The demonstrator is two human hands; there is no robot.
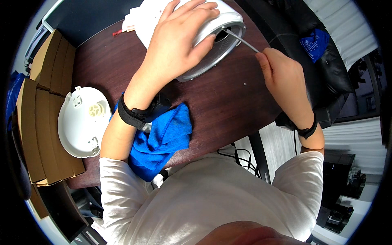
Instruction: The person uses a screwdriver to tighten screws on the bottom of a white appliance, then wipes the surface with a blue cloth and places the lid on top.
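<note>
A white rounded housing (226, 15) is set at the far edge of the view on the dark brown table (220, 106), its broad rimmed face turned toward the person and partly to the right. It is pressed from above by the left hand (179, 41), whose fingers are spread apart over the shell, with the thumb laid near the rim; nothing appears to be enclosed by that hand. A thin metal tool (241, 40) is clamped in the closed right hand (282, 72), its handle hidden by the fingers, and its far end is brought to the dark opening (222, 36) in the housing's face. The step in hand is judged to be work with the tool on something at that opening; whether a fastener is engaged cannot be told. For the next move, a firm brace from the left hand and a shaft kept steady and well aligned seem to be called for, since the housing could be turned or the tip slipped by a sideways push. Nearer the person, a blue cloth (161, 136) is left crumpled beneath the left forearm, and a round white cover (77, 130) is placed beside the cardboard boxes (51, 130)
</note>
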